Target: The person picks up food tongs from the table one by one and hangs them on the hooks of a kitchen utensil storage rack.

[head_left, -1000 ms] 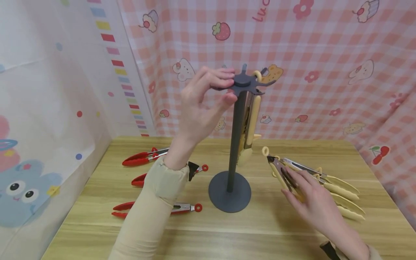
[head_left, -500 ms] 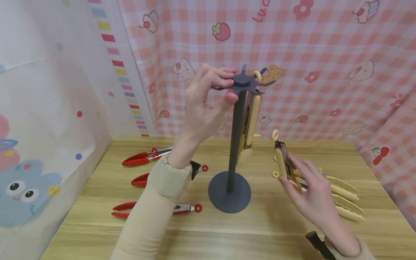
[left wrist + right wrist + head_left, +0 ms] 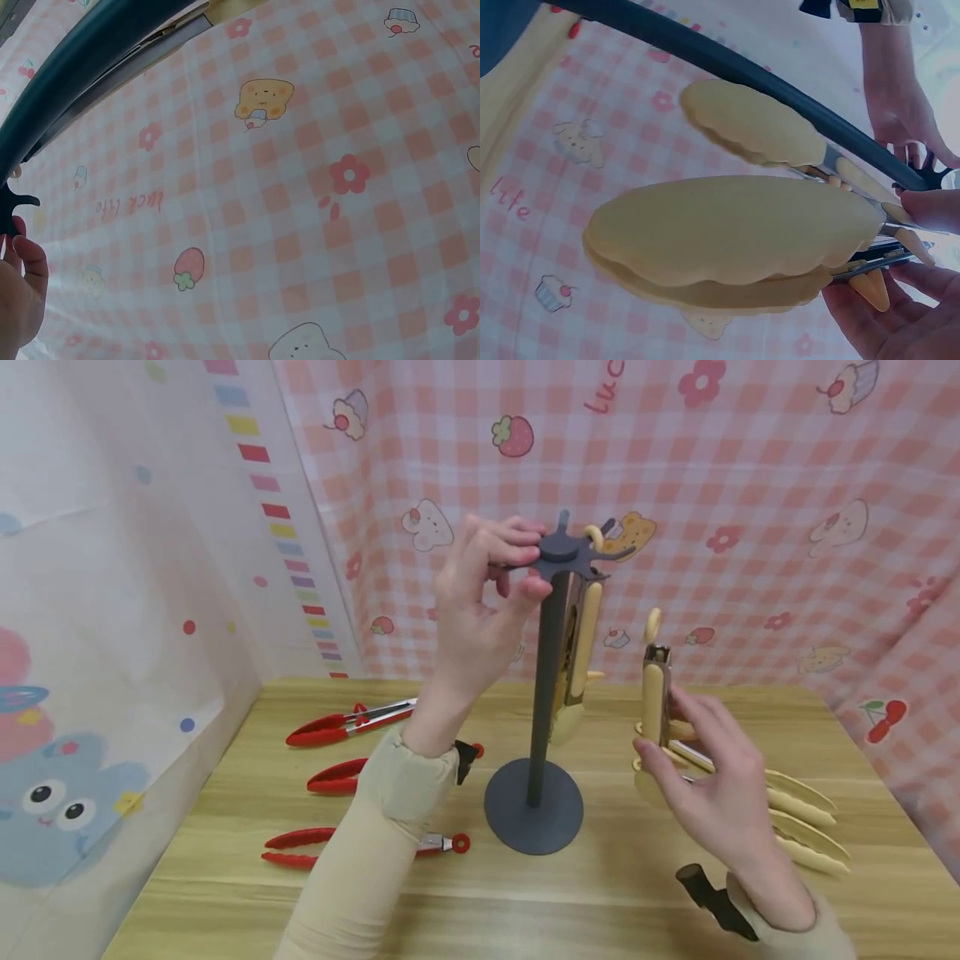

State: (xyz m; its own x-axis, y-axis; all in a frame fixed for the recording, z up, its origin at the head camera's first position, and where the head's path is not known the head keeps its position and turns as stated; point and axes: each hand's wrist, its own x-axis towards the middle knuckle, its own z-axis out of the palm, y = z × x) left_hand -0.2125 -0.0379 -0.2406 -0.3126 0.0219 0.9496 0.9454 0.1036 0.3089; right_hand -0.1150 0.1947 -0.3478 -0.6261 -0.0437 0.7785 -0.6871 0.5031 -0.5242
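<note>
Far left: three red tongs (image 3: 324, 732) on the desk (image 3: 525, 914), partly behind the sleeve (image 3: 371, 860). Left hand (image 3: 476, 622) pinches the dark rack (image 3: 544, 693) at its top. Hanging cream tongs (image 3: 588, 631) at the rack's right. Right hand (image 3: 716, 785) grips upright cream tongs (image 3: 654, 697) (ring end up, apart from the rack) above the desk; other cream tongs (image 3: 810, 846) lie rightmost.

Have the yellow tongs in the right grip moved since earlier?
Yes: the upper end of the yellow tongs has gone up and slightly right in the head view, judged against the grey stand base.
</note>
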